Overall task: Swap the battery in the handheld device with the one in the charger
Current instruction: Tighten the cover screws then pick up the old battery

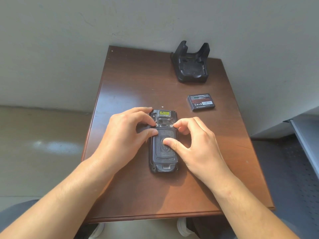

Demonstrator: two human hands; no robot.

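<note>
No legible text on battery

Bench bare at far left; charger and loose battery block far right.

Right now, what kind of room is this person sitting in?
Probably a plain workroom or stockroom, though I can't be sure. There's a small wooden table against a bare wall, a charging cradle for a rugged handheld device, and grey metal shelving to the right.
</note>
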